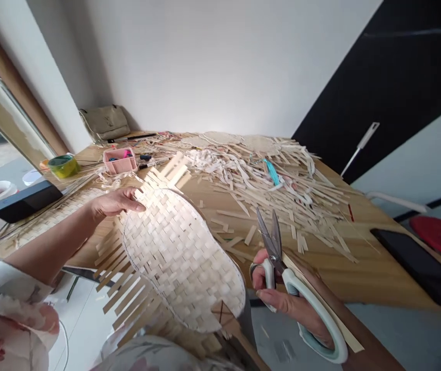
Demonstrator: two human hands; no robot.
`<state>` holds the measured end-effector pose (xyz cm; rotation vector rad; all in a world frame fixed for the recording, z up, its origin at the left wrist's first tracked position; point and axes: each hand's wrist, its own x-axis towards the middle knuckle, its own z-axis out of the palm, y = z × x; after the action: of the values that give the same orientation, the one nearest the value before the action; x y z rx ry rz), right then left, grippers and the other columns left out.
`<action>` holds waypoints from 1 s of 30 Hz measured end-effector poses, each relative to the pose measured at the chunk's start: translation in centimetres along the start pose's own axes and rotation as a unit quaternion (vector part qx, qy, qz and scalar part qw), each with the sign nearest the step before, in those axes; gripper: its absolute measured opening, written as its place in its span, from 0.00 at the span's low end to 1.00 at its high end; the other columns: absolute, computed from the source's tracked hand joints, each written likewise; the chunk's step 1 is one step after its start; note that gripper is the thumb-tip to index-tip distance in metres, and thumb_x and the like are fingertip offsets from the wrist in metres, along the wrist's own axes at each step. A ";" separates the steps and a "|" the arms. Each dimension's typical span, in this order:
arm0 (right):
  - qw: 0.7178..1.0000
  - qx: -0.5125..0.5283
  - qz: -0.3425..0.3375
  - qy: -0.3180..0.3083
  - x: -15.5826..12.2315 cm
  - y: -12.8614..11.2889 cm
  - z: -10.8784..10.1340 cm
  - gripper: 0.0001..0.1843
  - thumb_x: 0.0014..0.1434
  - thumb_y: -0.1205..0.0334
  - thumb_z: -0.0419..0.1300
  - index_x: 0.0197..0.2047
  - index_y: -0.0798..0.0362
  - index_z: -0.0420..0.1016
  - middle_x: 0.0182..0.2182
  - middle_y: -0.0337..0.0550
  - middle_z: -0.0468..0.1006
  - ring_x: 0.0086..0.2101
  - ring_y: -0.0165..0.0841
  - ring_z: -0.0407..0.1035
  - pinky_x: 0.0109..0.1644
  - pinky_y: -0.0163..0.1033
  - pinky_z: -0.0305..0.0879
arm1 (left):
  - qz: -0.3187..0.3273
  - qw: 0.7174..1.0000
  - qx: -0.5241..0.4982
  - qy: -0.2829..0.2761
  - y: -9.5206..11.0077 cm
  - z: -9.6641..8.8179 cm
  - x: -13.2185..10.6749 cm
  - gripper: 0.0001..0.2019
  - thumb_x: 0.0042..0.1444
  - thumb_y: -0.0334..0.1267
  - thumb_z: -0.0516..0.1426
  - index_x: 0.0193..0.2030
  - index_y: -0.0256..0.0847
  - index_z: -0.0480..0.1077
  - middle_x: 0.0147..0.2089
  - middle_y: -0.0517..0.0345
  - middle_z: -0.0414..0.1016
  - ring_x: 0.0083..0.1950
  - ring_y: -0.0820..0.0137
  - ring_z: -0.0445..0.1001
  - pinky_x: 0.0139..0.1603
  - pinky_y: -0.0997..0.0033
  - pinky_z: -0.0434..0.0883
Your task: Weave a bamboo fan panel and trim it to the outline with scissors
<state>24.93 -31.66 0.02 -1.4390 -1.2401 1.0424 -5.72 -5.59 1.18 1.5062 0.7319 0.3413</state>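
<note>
A woven sole-shaped piece (185, 252) of pale flat strips leans over the table's front edge, a stitched line running along its outline. Loose strip ends stick out on its left side and at the top. My left hand (117, 201) pinches its upper left edge between thumb and fingers. In my right hand (286, 304) is a pair of scissors (274, 247) with pale handles, fingers through the loops. The blades point up, slightly apart, to the right of the woven piece and not touching it. A narrow pale strip (328, 309) lies along my right forearm, behind the scissors.
Cut strips (282, 190) are heaped across the back and right of the table. A pink box (120, 161), a roll of green tape (63, 166) and a bag (104, 123) stand at the back left. A black phone-like slab (417, 268) lies at the right edge, near a red stool (440, 237).
</note>
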 end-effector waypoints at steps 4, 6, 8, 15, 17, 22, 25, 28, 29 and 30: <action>0.996 0.081 0.042 0.024 -2.0 1.5 1.0 0.22 0.44 0.48 0.66 0.39 0.47 0.66 0.25 0.38 0.73 0.25 0.32 0.65 0.27 0.36 0.62 | -0.033 0.999 -0.002 0.033 -0.6 -1.0 -0.2 0.13 0.35 0.37 0.68 0.28 0.32 0.76 0.26 0.55 0.77 0.24 0.71 0.71 0.26 0.75 0.67; 0.992 0.113 0.054 0.027 -2.0 2.0 1.3 0.22 0.45 0.49 0.66 0.40 0.47 0.65 0.28 0.39 0.75 0.25 0.32 0.66 0.28 0.36 0.62 | -0.039 0.998 -0.006 0.040 -0.6 -1.1 -0.3 0.14 0.33 0.39 0.69 0.27 0.33 0.77 0.26 0.54 0.78 0.24 0.70 0.72 0.27 0.73 0.69; 0.988 0.146 0.056 0.003 -1.4 2.1 1.4 0.21 0.46 0.51 0.66 0.41 0.47 0.64 0.29 0.38 0.74 0.26 0.31 0.66 0.27 0.35 0.62 | -0.042 0.998 -0.003 0.052 -0.4 -1.0 -0.3 0.15 0.31 0.40 0.70 0.25 0.34 0.77 0.25 0.55 0.78 0.23 0.70 0.72 0.27 0.73 0.69; 0.983 0.173 0.022 -0.064 0.6 1.7 1.3 0.19 0.47 0.63 0.65 0.42 0.48 0.63 0.30 0.34 0.69 0.30 0.29 0.65 0.33 0.32 0.62 | -0.066 0.993 0.016 0.099 -0.2 -1.1 -0.2 0.16 0.25 0.42 0.71 0.22 0.34 0.77 0.22 0.57 0.77 0.21 0.72 0.71 0.25 0.76 0.68; 0.987 0.154 0.012 -0.050 0.8 1.8 1.6 0.19 0.46 0.63 0.65 0.41 0.49 0.64 0.29 0.35 0.69 0.29 0.29 0.65 0.33 0.33 0.63 | -0.065 0.994 0.009 0.091 -0.4 -1.2 -0.2 0.15 0.26 0.41 0.70 0.22 0.34 0.77 0.23 0.57 0.77 0.22 0.72 0.71 0.25 0.75 0.68; 0.999 0.036 -0.022 0.016 0.9 1.6 2.3 0.17 0.44 0.63 0.64 0.38 0.51 0.66 0.31 0.39 0.71 0.33 0.33 0.68 0.36 0.36 0.67 | -0.068 0.994 -0.001 0.090 -0.5 -1.2 -0.3 0.15 0.28 0.39 0.70 0.25 0.34 0.77 0.25 0.56 0.78 0.24 0.70 0.72 0.28 0.73 0.69; 0.999 -0.020 -0.032 0.025 1.1 0.9 2.6 0.16 0.45 0.62 0.62 0.38 0.52 0.66 0.31 0.41 0.72 0.31 0.34 0.69 0.34 0.36 0.67 | -0.064 0.994 0.002 0.089 -0.6 -1.2 -0.3 0.15 0.28 0.40 0.70 0.24 0.33 0.76 0.24 0.55 0.77 0.23 0.71 0.71 0.27 0.74 0.69; 0.998 -0.037 -0.045 0.031 1.1 0.8 2.9 0.13 0.47 0.59 0.60 0.37 0.51 0.67 0.28 0.40 0.74 0.28 0.33 0.70 0.32 0.35 0.68 | -0.064 0.994 -0.008 0.087 -0.7 -1.1 -0.5 0.15 0.29 0.40 0.70 0.24 0.32 0.76 0.24 0.54 0.77 0.23 0.71 0.71 0.27 0.74 0.69; 0.996 -0.048 -0.052 0.056 1.0 1.2 2.9 0.13 0.47 0.58 0.60 0.37 0.50 0.68 0.28 0.40 0.74 0.28 0.34 0.70 0.33 0.36 0.69 | -0.064 0.994 -0.012 0.089 -0.8 -1.1 -0.6 0.16 0.29 0.39 0.70 0.25 0.32 0.76 0.25 0.54 0.78 0.24 0.70 0.72 0.28 0.74 0.69; 0.993 -0.059 -0.057 0.088 0.8 1.7 2.9 0.13 0.47 0.56 0.61 0.37 0.49 0.68 0.29 0.40 0.75 0.29 0.34 0.71 0.34 0.36 0.69 | -0.062 0.994 -0.016 0.092 -0.9 -1.1 -0.7 0.16 0.29 0.39 0.70 0.27 0.31 0.76 0.26 0.53 0.78 0.25 0.70 0.72 0.29 0.73 0.69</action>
<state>22.56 -30.61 -2.26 -1.4974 -1.2567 0.7589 -7.14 -5.31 0.58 1.4038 0.9563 0.3994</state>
